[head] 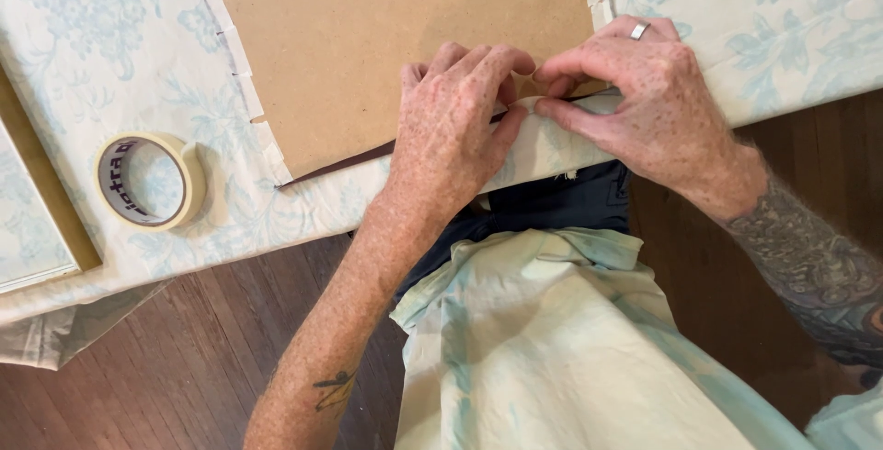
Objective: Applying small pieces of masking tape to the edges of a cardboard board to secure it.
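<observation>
A brown board (pixel 386 36) lies on pale blue floral fabric (pixel 110 54). Strips of cream tape (pixel 235 54) hold folded fabric along its left and right edges. My left hand (pixel 455 132) and my right hand (pixel 635 100) meet at the board's near edge. Both pinch the fabric edge (pixel 552 142) folded up over that edge, fingertips touching each other. A ring sits on a finger of my right hand.
A roll of cream masking tape (pixel 152 180) lies on the fabric at the left. A framed fabric panel (pixel 28 220) shows at the far left edge. Loose fabric (pixel 552 349) hangs over my lap above a dark wooden floor (pixel 184 358).
</observation>
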